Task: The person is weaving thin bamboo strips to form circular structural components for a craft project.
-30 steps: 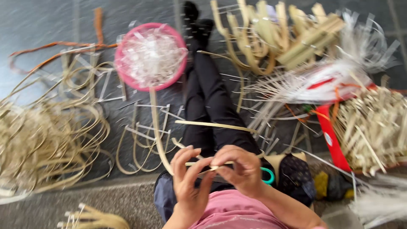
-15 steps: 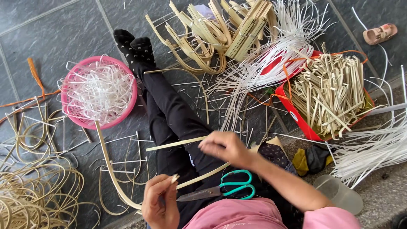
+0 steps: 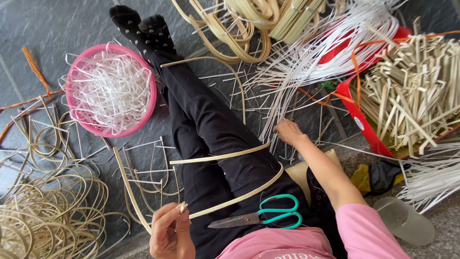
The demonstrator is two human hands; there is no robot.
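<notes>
Left hand [image 3: 170, 232], bottom centre-left of frame: thumb and fingers pinched together on the end of a flat cane strip [image 3: 239, 194]. The strip ran from the pinch up and right across the lap, bent near mid-frame, and doubled back left over the thigh. The end seemed held up off the lap, probably to keep the loop from springing flat.

Right hand [image 3: 289, 132], right of centre: arm stretched out, fingers down on the white strips [image 3: 306, 81] fanned over the floor. Whether the fingers had closed on a strand I cannot tell; palm faced down and tips were hidden.

Scissors [image 3: 261, 218], teal handles, lay shut on the lap just below the cane strip, between both hands, likely parked there for easy reach.

Legs [image 3: 206, 120] in black, extended to the upper left, socks at top; they served as the work surface.

Outward: pink basket [image 3: 143, 112] at upper left, filled with white offcuts, just beside the legs. Cane coils [image 3: 48, 216] piled at lower left. Red tray [image 3: 357, 122] at right held short cut sticks, stacked loosely. Bent cane frames [image 3: 239, 29] lay at top centre. A grey slipper [image 3: 405, 220] at lower right. Materials ringed the sitter, each sort apart.
</notes>
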